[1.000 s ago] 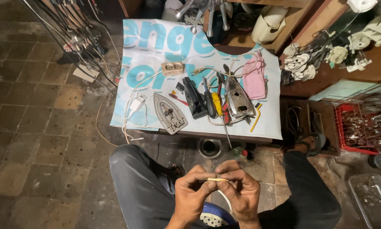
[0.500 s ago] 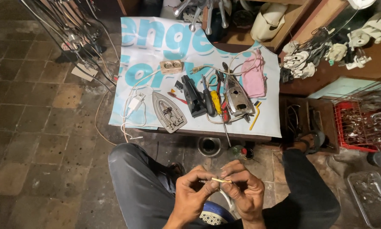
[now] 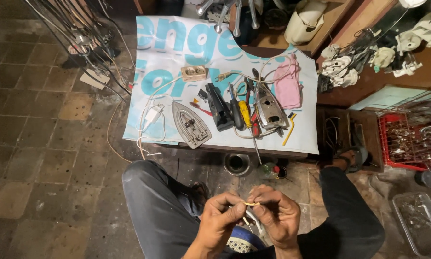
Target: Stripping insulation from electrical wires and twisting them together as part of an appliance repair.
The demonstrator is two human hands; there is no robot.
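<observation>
Pinching a thin pale yellowish strip of wire sleeve [image 3: 250,205] between thumb and forefinger, left hand [image 3: 220,221] and right hand [image 3: 275,218] held close together above the lap, fingertips almost touching, one end of the strip in each. Curled in, not spread, the remaining fingers of both. Dangling just below the hands, a short pale wire end [image 3: 245,220], its lower part hard to make out. Under the wrists, a rounded blue and white appliance part [image 3: 244,240], partly hidden. On either side of the hands, knees in dark grey trousers [image 3: 153,206].

Ahead of the hands, beyond the knees, a low desk covered with a white banner with large blue lettering [image 3: 177,48]. Lying on it, well apart from the hands: a grey metal iron soleplate [image 3: 191,124], a black iron body part [image 3: 218,106], a yellow-handled screwdriver [image 3: 244,112], an opened metal iron base [image 3: 268,108], a pink cloth [image 3: 287,86], a beige socket block [image 3: 194,73] and a white cord with plug [image 3: 150,117]. Between desk and hands, on the tiled floor, a small round metal bowl [image 3: 237,163]. Far off to the right hand's side, a red wire crate [image 3: 407,136].
</observation>
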